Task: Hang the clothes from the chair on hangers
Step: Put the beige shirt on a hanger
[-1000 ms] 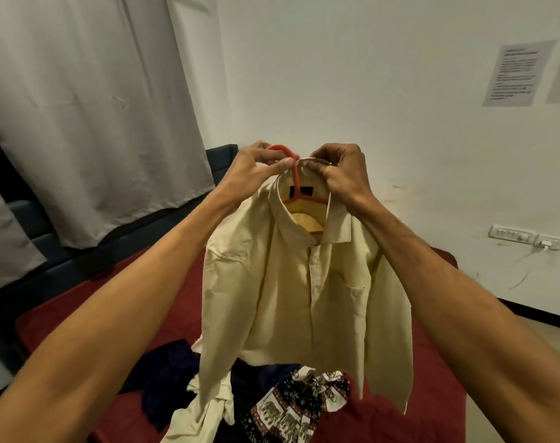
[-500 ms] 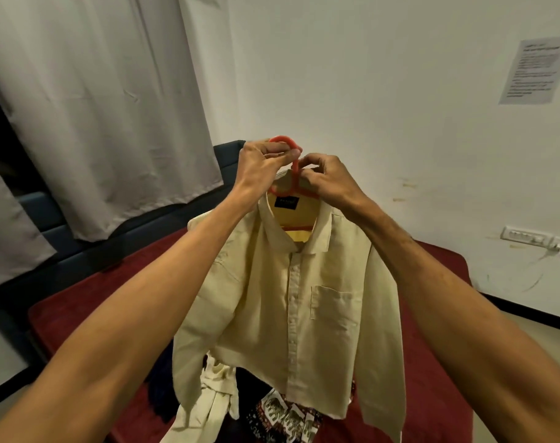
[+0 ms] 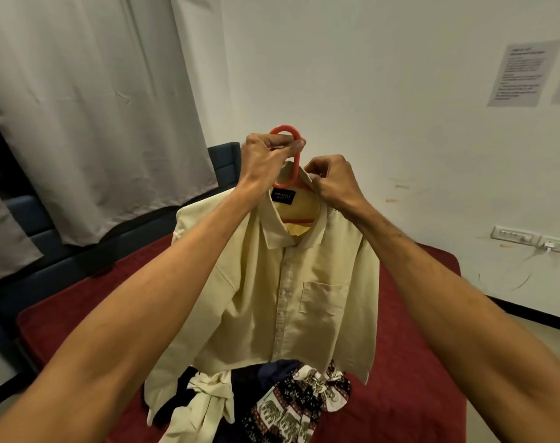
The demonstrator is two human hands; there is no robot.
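Maroon bed (image 3: 416,362) behind; left hand (image 3: 266,158) grips red plastic hanger (image 3: 285,131) by the hook, right hand (image 3: 334,183) pinches collar of pale-yellow buttoned cotton shirt (image 3: 288,298) hung on it.

Left hand (image 3: 264,158) higher, on hanger hook (image 3: 281,128)

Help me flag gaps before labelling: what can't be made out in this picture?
Head view:
Red plastic hanger: shoulders hidden inside the pale yellow button-up shirt; hook partly covered by the left hand.
White paper notice: print too small.
Heap of dark and patterned clothes: cut by bottom edge, partly behind the shirt.
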